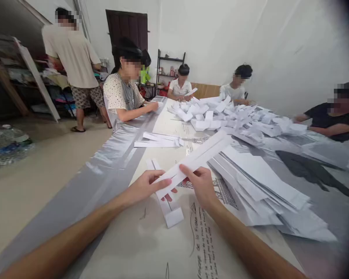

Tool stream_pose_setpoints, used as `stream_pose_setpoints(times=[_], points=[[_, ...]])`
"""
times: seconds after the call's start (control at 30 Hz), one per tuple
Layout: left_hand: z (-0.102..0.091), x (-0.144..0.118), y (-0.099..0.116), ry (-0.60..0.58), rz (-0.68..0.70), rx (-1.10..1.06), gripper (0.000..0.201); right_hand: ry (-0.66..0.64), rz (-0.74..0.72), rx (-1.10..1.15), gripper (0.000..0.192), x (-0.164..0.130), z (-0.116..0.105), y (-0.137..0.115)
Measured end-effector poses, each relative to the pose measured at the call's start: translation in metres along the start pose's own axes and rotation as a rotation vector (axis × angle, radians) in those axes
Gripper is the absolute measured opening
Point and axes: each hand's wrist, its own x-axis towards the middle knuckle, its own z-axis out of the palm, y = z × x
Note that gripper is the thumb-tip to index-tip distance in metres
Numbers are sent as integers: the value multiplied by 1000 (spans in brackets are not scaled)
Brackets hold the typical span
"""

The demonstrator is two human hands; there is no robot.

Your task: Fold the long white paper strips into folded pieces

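Between my two hands is a long white paper strip [202,155], tilted up to the far right. My left hand [151,184] pinches its near end, thumb on top and fingers beneath. My right hand [200,185] grips the strip's near edge further along, with the thumb on its face. Under the held strip, another white strip with a folded end [174,217] lies on the printed table cover [128,240]. To the right of my right hand a thick fanned stack of flat white paper [261,182] rests on the table.
Beyond my hands lie several flat paper strips [158,140]. A large heap of folded white papers [229,114] covers the far table. Several people sit around it; one person [72,58] stands at the left. Plastic bottles [8,143] are on the floor.
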Motion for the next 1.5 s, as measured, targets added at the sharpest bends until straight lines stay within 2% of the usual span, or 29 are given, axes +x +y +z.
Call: stream_pose_setpoints(times=[0.17, 0.27, 0.37, 0.47, 0.53, 0.67, 0.77, 0.87, 0.97, 1.2, 1.37, 1.5], points=[[-2, 1, 1, 15, -48, 58, 36, 30, 29, 7, 40, 0, 0, 1], [-10, 2, -1, 28, -62, 55, 39, 89, 71, 110, 37, 5, -7, -3], [-22, 3, -5, 108, -56, 43, 44, 185, 111, 246, 31, 12, -17, -8], [-35, 5, -10, 275, 1, -45, 46, 215, 134, 345, 28, 16, -24, -10], [-43, 6, -11, 436, 63, -112, 41, 207, 160, 363, 29, 16, -24, -11], [-58, 8, -9, 743, 178, -155, 36, 121, 159, 313, 34, 10, -19, -11], [-66, 10, -10, 847, 265, -148, 38, 61, 178, 255, 36, 4, -14, -8], [-68, 11, -11, 877, 327, -190, 38, 75, 222, 225, 40, -1, -11, -2], [-67, 11, -11, 872, 332, -218, 39, 105, 252, 211, 44, -3, -9, 0], [-60, 11, -16, 809, 338, -154, 36, 150, 262, 157, 48, -4, -7, 3], [-49, 11, -20, 754, 316, -65, 46, 167, 266, 179, 50, -8, -2, 10], [-50, 10, -17, 773, 326, -91, 46, 108, 231, 251, 42, -8, 0, 8]])
